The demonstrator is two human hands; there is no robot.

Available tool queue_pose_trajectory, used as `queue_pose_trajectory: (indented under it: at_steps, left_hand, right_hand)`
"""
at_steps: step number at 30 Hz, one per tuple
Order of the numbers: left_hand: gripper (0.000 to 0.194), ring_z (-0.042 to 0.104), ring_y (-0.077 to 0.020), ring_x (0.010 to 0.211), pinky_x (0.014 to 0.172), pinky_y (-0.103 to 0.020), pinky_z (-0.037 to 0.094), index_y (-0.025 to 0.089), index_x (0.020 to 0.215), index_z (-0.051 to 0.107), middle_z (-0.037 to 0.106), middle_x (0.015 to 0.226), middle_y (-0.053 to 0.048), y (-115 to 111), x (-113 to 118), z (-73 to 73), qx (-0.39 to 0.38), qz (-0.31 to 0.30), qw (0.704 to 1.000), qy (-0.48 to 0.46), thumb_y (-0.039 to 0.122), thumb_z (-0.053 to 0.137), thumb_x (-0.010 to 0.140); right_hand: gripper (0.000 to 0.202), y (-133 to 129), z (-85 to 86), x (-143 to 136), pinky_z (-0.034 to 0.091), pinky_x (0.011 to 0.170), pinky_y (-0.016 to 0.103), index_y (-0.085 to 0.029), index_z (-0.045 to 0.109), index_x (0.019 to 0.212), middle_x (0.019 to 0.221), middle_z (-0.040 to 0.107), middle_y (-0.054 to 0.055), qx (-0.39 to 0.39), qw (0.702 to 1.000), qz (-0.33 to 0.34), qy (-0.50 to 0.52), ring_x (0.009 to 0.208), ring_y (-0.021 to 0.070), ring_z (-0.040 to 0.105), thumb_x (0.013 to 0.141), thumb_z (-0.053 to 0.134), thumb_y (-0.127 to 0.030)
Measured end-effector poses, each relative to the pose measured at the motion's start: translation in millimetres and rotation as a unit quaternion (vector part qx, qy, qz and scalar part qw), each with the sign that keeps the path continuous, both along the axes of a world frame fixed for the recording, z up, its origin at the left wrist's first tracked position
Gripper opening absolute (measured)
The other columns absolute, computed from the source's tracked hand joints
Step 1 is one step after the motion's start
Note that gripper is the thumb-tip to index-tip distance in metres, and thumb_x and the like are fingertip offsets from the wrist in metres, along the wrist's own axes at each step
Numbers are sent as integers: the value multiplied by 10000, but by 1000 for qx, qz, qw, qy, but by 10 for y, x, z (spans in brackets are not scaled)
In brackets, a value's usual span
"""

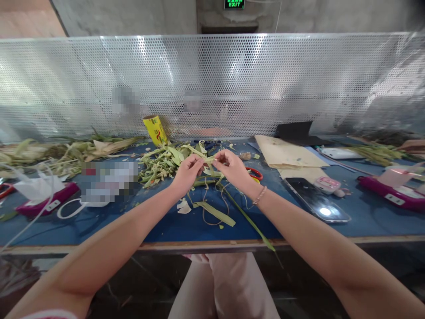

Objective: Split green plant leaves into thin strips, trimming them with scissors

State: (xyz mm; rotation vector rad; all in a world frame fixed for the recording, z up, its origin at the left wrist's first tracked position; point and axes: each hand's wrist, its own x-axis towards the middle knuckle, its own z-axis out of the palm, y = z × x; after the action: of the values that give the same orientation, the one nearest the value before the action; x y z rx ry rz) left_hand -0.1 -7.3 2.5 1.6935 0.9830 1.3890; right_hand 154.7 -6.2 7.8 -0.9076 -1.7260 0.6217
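Note:
Between my two hands, a pale green strip of plant leaf (210, 159) is pinched at both ends above the blue table (186, 228). My left hand (188, 170) grips one end with thumb and fingers. At the other end, my right hand (231, 167) is closed on it in the same way. Right behind the hands lies a heap of green leaf scraps and stalks (161, 164). A loose leaf strip (215, 213), a thin string (228, 201) and a long green stem (249, 219) lie in front of them. Red-handled scissors (255, 173) are partly hidden by my right wrist.
A yellow tube-shaped pack (155, 130) leans by the perforated metal screen (219, 79). On the right are brown paper sheets (288, 153), a smartphone (315, 199) and a purple box (392, 195). Another purple box (46, 201) and dried husks (66, 153) are left.

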Motion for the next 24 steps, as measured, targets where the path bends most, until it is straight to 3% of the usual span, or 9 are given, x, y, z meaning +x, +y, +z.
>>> queue_pose_trajectory:
  at_steps: [6,11,14,20,24]
  left_hand:
    - [225,407,-71,501,522,-225,336,165,619,480,453,537,33,20,-5,3,12,41,999,0,333,489,770]
    - [225,396,-72,483,487,-217,308,168,597,483,438,510,35,22,-4,-4,16,81,996,27,318,479,765]
    - [225,386,-75,476,469,-217,290,171,605,493,434,508,32,22,-10,-1,17,90,995,42,329,475,765]
    - [218,364,-73,467,465,-216,274,175,611,479,418,495,36,26,-21,1,9,92,994,53,330,474,764]
    - [186,335,-69,459,460,-216,249,178,619,451,387,486,48,26,-30,-15,4,79,994,77,301,473,757]
  right_hand:
    - [326,13,-67,-55,462,672,326,-212,347,868,747,557,-4,-102,992,74,22,688,138,563,652,591,-221]
    - [353,1,-88,-82,470,720,335,-220,296,838,738,558,-15,-92,991,84,38,682,129,574,644,588,-181]
    - [333,-4,-98,-63,486,677,319,-218,292,887,783,553,-6,-93,990,105,20,649,115,582,660,497,-85]
    - [572,-7,-93,-27,490,708,289,-235,353,1125,788,553,-12,25,992,118,-36,704,106,584,619,398,28]
    - [467,-4,-85,-30,483,687,268,-226,524,1008,827,540,13,101,986,87,-100,777,122,540,625,426,23]
